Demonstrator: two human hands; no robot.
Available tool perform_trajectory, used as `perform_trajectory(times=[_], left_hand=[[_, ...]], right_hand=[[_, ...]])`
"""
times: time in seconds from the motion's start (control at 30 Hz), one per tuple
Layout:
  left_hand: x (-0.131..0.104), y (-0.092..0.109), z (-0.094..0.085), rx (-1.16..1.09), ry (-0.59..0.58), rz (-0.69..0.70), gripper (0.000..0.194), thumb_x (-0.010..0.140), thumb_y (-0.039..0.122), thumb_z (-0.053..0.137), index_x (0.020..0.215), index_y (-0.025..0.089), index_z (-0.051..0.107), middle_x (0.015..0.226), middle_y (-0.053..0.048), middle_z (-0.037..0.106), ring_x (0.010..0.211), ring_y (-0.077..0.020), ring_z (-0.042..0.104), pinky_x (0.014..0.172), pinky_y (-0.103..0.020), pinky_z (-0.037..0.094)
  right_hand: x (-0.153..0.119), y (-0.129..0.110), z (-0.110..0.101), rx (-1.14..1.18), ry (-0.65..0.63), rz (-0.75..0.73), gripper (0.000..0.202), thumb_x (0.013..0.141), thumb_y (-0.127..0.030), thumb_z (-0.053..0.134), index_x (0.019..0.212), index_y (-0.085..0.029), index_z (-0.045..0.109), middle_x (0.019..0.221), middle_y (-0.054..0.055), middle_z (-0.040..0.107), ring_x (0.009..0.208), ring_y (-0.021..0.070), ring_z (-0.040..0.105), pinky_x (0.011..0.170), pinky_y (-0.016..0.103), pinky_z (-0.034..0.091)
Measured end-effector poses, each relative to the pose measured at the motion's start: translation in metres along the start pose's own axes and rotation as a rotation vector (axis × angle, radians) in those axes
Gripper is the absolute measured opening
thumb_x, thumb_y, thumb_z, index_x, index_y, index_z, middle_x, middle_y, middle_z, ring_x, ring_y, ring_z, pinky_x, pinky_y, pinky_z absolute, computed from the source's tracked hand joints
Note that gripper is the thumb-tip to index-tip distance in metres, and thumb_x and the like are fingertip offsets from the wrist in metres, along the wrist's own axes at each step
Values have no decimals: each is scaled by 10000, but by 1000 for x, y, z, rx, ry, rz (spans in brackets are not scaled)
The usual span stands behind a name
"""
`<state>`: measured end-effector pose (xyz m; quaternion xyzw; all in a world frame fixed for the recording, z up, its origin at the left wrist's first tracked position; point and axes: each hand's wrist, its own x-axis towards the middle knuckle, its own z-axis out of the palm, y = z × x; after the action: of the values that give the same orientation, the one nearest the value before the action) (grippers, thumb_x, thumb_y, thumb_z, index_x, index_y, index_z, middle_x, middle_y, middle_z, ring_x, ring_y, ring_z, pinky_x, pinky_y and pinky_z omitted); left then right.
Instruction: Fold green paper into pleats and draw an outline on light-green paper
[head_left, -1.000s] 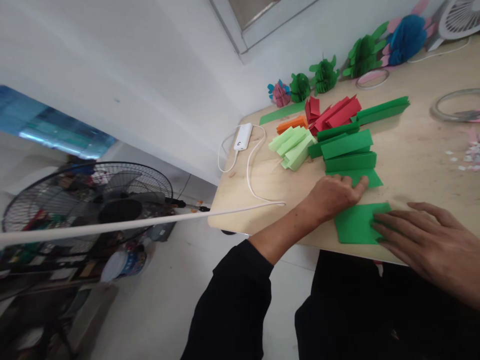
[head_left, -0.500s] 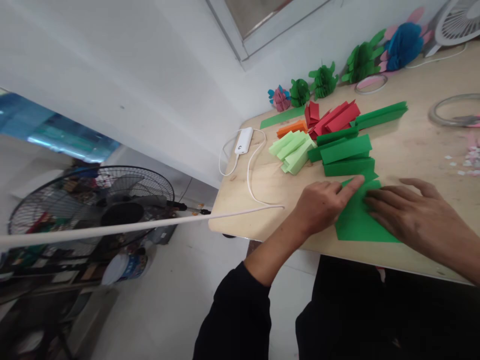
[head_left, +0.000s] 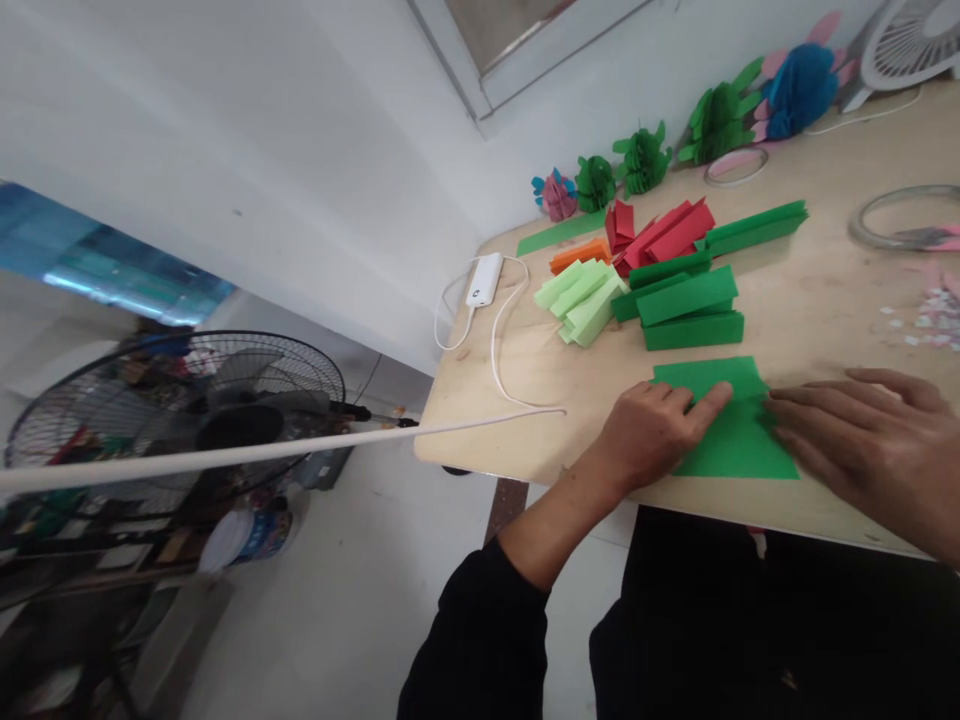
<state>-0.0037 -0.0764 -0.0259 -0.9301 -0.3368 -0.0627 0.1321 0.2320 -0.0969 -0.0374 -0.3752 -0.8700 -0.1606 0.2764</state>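
Nearest, the left arm in a black sleeve (head_left: 480, 640) reaches up from below, wrist bared, forearm slanting over the front edge of the pale wooden table (head_left: 517, 440). The left hand (head_left: 651, 430) lies back upward, most of its fingers curled under and one digit stretched rightward onto a flat green paper sheet (head_left: 742, 445); whether the curled fingers pinch the paper cannot be told. From the right, the right hand (head_left: 874, 440) comes in low and palm down, its fingers straight and close together, pointing left, thumb lifted a little apart; the fingertips meet the sheet's right side, unclosed. The sheet lies near the table's front edge, between the hands, a crease apparently crossing it.

Just beyond sit folded dark-green paper strips (head_left: 694, 328), with pleated light-green paper strips (head_left: 589, 305) to their left. Farther back are folded red paper pieces (head_left: 679, 230) and a folded orange paper piece (head_left: 581, 255). Farthest, honeycomb green paper figures (head_left: 645, 163) stand along the wall.
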Motion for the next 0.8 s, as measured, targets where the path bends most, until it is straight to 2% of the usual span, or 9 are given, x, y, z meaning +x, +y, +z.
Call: perform_trajectory(times=[0.2, 0.43, 0.67, 0.8], left_hand=[[0, -6, 6, -52, -4, 22, 436, 928, 160, 407, 1356, 176, 492, 818, -19, 664, 741, -159, 616, 641, -297, 478], [2, -7, 5, -77, -17, 28, 408, 942, 159, 390, 1329, 174, 519, 833, -18, 671, 749, -162, 628, 651, -301, 493], [3, -7, 8, -84, 11, 17, 394, 939, 153, 393, 1304, 176, 538, 822, -19, 675, 743, -165, 630, 646, -301, 480], [3, -5, 8, -117, 28, 12, 369, 934, 200, 419, 1278, 160, 548, 815, -23, 671, 746, -183, 629, 643, -317, 470]], right_hand=[[9, 6, 8, -41, -87, -152, 306, 942, -214, 356, 937, -183, 660, 999, 54, 661, 952, 195, 571, 914, 406, 403], [15, 6, 8, -64, -126, -200, 298, 899, -102, 369, 938, -137, 662, 964, 66, 660, 958, 191, 565, 949, 410, 416], [15, 11, 8, -74, -114, -259, 242, 880, -90, 414, 921, -133, 649, 930, 66, 655, 932, 196, 568, 928, 415, 421], [18, 17, 9, -58, -117, -273, 265, 908, -120, 371, 960, -131, 631, 913, 59, 646, 917, 195, 571, 927, 433, 412]])
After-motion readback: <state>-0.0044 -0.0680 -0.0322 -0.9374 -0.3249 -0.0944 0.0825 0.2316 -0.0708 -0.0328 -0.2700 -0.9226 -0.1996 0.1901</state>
